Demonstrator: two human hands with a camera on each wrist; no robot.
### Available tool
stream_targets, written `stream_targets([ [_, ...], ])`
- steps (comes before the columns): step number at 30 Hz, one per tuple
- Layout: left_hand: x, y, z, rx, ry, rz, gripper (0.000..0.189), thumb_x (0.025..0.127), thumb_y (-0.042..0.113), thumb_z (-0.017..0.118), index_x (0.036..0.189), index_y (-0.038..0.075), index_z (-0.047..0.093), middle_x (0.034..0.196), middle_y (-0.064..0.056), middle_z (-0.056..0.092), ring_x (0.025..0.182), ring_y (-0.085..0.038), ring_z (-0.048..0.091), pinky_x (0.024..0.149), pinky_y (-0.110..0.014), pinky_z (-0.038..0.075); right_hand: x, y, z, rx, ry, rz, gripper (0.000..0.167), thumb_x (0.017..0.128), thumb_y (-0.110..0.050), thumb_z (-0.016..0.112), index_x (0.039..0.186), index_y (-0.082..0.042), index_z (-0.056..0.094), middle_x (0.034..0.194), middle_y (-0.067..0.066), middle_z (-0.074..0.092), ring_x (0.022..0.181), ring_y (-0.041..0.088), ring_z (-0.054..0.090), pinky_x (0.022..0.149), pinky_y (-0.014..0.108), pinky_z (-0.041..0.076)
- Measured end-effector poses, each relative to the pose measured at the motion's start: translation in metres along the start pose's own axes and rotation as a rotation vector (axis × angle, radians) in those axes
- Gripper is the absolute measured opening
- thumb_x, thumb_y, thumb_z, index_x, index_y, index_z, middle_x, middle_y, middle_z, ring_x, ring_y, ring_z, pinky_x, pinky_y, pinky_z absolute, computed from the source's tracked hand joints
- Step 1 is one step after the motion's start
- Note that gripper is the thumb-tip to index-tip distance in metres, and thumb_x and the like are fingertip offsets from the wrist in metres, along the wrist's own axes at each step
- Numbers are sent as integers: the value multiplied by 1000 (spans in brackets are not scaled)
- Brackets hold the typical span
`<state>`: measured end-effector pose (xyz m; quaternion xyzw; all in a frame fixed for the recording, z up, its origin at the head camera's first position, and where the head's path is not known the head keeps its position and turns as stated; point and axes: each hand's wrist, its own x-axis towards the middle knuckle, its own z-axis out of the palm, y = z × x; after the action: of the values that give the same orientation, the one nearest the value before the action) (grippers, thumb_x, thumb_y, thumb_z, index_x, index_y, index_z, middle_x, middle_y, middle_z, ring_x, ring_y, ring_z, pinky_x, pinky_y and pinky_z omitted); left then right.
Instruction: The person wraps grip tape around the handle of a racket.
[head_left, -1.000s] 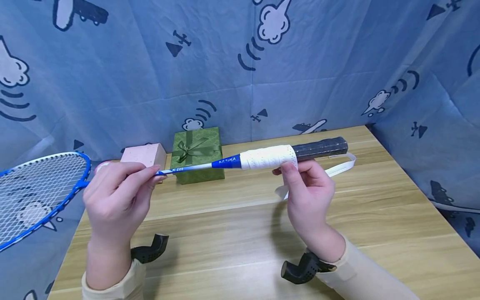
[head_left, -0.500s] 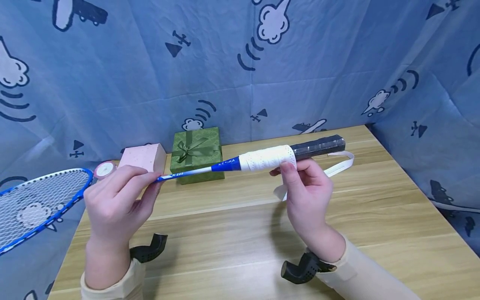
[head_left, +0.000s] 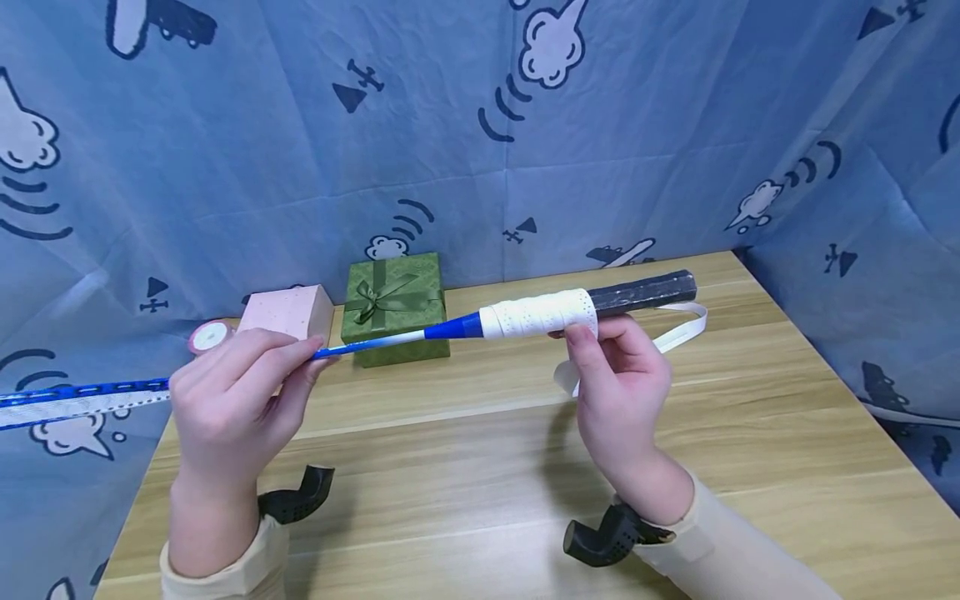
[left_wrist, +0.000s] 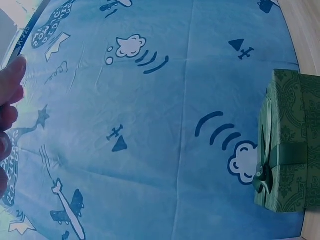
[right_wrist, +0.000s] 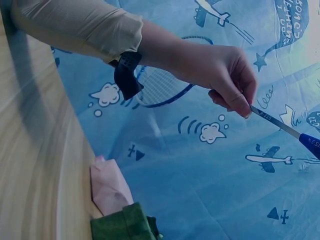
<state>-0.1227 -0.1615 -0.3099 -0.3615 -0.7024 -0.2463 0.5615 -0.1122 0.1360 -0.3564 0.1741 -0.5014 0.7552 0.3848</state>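
Note:
A blue-and-white badminton racket (head_left: 453, 327) is held level above the table, its strung head (head_left: 82, 402) at the far left and seen nearly edge-on. My left hand (head_left: 236, 408) pinches the thin shaft between thumb and fingers; the right wrist view also shows this left hand (right_wrist: 225, 80) on the shaft. White perforated grip tape (head_left: 536, 314) covers the front part of the handle. Behind it the handle's end (head_left: 643, 292) is bare black. My right hand (head_left: 626, 392) pinches the tape at the wrap's edge. A loose tape tail (head_left: 681, 333) hangs behind that hand.
On the wooden table (head_left: 450, 500), a green gift box (head_left: 397, 308) with a bow stands at the back. Left of it are a pink box (head_left: 285, 310) and a small round roll (head_left: 210, 336). A blue patterned curtain (head_left: 435, 125) hangs behind the table.
The racket has turned about its long axis, its head going from broadly visible to nearly edge-on. Both hands have stayed about where they were.

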Motion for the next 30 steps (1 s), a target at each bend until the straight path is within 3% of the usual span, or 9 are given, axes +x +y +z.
stream_targets([
  [5,-2,-3,-3,3,-44,-15,38,100,29,69,74,0,75,64,-8,64,43,-20,40,41,-31,28,0,1,0,-19,5,7,20,92,-7,78,82,6,68,86,5,73,75,12,64,70,20,54],
  [12,-4,-5,-4,31,-62,-4,34,100,24,66,73,4,73,63,-6,63,42,-18,37,39,-32,26,-1,0,-1,-70,-2,4,37,92,-9,79,82,20,59,84,3,73,70,11,60,66,18,53],
  [18,-3,-4,-4,38,-56,-2,41,101,30,68,69,3,72,62,-6,63,41,-19,37,39,-30,25,0,1,0,13,9,12,14,93,5,67,79,9,65,79,3,71,67,12,57,62,18,49],
  [21,-2,-3,-3,30,-42,-12,42,100,31,70,69,2,72,63,-7,64,42,-20,37,41,-30,26,1,0,1,48,15,15,12,92,7,67,81,3,67,80,4,73,69,11,62,64,19,51],
  [27,-1,-1,-2,40,-16,-46,41,99,31,72,72,0,75,67,-10,70,44,-24,47,43,-33,31,1,1,0,-31,19,6,25,92,2,73,78,16,57,82,4,73,73,12,67,67,21,53],
  [30,0,0,-1,49,-6,-57,40,99,31,72,74,0,76,69,-10,70,45,-25,49,44,-34,32,1,1,-1,-41,16,8,24,93,2,72,79,17,58,82,7,73,73,14,68,66,21,53],
])
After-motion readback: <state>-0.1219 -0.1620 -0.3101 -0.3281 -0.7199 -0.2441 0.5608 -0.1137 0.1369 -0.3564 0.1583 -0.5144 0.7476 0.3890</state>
